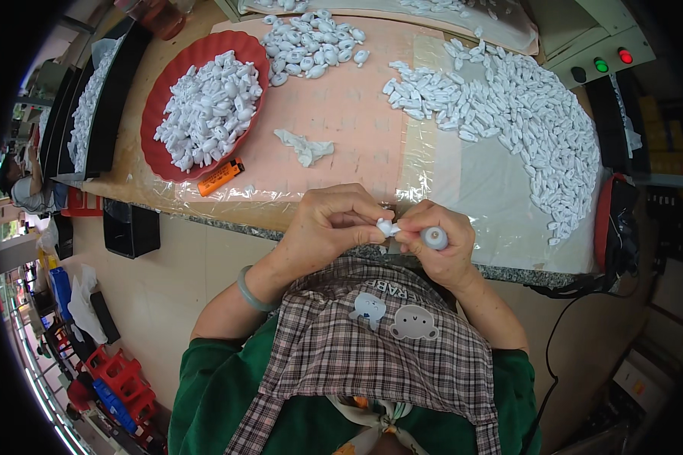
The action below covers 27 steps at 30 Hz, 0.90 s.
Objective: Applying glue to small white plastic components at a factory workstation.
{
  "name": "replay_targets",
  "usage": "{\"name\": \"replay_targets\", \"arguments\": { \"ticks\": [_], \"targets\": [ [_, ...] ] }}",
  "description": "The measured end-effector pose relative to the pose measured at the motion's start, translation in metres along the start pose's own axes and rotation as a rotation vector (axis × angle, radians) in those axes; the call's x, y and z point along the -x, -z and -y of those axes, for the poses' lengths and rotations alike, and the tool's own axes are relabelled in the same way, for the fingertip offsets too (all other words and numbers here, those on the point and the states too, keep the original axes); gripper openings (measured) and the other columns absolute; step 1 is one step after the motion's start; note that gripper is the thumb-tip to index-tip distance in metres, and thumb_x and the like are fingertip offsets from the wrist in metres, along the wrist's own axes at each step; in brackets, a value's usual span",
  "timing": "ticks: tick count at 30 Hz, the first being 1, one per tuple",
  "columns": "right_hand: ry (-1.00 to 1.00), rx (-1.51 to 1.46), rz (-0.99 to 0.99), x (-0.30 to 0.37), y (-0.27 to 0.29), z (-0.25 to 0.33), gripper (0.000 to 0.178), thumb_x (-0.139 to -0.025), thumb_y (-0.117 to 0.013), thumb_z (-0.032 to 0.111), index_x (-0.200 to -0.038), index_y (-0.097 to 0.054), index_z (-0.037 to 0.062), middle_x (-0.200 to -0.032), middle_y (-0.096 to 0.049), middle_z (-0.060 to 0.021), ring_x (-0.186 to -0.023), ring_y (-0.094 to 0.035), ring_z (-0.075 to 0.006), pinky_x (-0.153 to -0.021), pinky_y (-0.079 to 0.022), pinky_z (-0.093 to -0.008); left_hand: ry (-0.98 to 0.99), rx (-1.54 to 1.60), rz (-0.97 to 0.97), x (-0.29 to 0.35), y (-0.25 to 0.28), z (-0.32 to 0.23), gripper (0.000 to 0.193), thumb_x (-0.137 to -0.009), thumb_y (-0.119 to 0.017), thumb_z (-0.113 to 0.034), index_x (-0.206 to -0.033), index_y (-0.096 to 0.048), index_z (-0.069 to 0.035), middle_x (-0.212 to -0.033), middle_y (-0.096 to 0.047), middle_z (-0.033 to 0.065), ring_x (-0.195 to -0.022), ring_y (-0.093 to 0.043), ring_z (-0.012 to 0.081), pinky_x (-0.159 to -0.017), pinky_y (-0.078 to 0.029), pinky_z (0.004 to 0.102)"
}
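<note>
Close to the table's front edge, my left hand (332, 224) pinches a small white plastic piece (388, 227) between thumb and fingers. My right hand (446, 246) meets it from the other side, its thumb and fingertip at the piece's right end. Tucked in that same hand is a pale, round-ended cylinder (435, 238), seen end-on, like a small bottle. Its other end is hidden by my fingers. Beyond my hands lies a crumpled white tissue (305, 147) on the pink sheet (357, 114).
A red scalloped bowl (149, 136) heaped with white pieces stands at left, an orange lighter (221, 177) beside it. Rounded white pieces (315, 44) lie at the back. Many slim white pieces (524, 106) spread over the right. Black bins (118, 98) line the left edge.
</note>
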State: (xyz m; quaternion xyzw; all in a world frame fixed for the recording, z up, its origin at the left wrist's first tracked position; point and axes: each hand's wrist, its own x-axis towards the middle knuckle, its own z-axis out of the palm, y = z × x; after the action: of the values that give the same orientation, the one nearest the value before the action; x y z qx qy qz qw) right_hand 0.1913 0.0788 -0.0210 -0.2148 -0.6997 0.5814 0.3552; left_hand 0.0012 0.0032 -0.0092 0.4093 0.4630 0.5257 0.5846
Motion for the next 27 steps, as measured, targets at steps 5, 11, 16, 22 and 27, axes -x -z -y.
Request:
{"name": "replay_targets", "arguments": {
  "ticks": [5,11,16,22,27],
  "targets": [
    [-0.001,0.02,0.0,0.0004,0.001,-0.0013,0.011,-0.078,-0.07,-0.002,-0.082,-0.06,0.0012,-0.077,-0.065,-0.0094,-0.062,-0.063,-0.014,-0.055,-0.048,-0.0242,-0.005,-0.016,-0.001,-0.0007,-0.0003,0.0,0.021,-0.076,-0.071,0.008,-0.098,-0.067,0.005,-0.096,-0.062,0.0108,-0.089,-0.066,0.0172,-0.08,-0.057,0.0259],
    [0.007,0.064,-0.012,0.0028,0.0006,-0.0035,0.014,-0.074,-0.072,-0.003,-0.082,-0.061,0.0022,-0.078,-0.066,-0.0094,-0.069,-0.065,-0.018,-0.061,-0.05,-0.0261,0.015,-0.011,-0.017,0.0011,-0.0012,0.0012,0.021,-0.076,-0.071,0.007,-0.097,-0.067,0.005,-0.096,-0.063,0.0108,-0.089,-0.066,0.0169,-0.08,-0.057,0.0257],
    [0.002,0.058,-0.021,0.0026,-0.0005,-0.0078,0.014,-0.075,-0.072,-0.002,-0.082,-0.061,0.0022,-0.078,-0.066,-0.0096,-0.069,-0.065,-0.0175,-0.061,-0.05,-0.0261,0.017,0.008,-0.01,-0.0011,0.0007,0.0053,0.022,-0.076,-0.071,0.008,-0.097,-0.068,0.005,-0.096,-0.063,0.0105,-0.089,-0.065,0.0166,-0.079,-0.057,0.0253],
    [0.006,0.062,-0.017,0.0006,-0.0013,-0.0063,0.014,-0.075,-0.072,-0.002,-0.082,-0.061,0.0022,-0.078,-0.066,-0.0098,-0.067,-0.065,-0.0177,-0.059,-0.049,-0.0259,0.017,-0.012,-0.021,-0.0009,0.0012,0.0014,0.021,-0.076,-0.071,0.008,-0.097,-0.068,0.005,-0.096,-0.063,0.0099,-0.089,-0.065,0.016,-0.08,-0.057,0.0249],
    [-0.002,0.066,-0.013,0.001,-0.0015,-0.0079,0.015,-0.074,-0.072,-0.003,-0.082,-0.06,0.0018,-0.077,-0.065,-0.0097,-0.067,-0.065,-0.0179,-0.059,-0.049,-0.0258,0.022,0.003,-0.018,-0.0015,0.002,0.0046,0.022,-0.076,-0.071,0.008,-0.098,-0.068,0.005,-0.097,-0.062,0.0095,-0.089,-0.065,0.016,-0.08,-0.057,0.0248]
  ]
}}
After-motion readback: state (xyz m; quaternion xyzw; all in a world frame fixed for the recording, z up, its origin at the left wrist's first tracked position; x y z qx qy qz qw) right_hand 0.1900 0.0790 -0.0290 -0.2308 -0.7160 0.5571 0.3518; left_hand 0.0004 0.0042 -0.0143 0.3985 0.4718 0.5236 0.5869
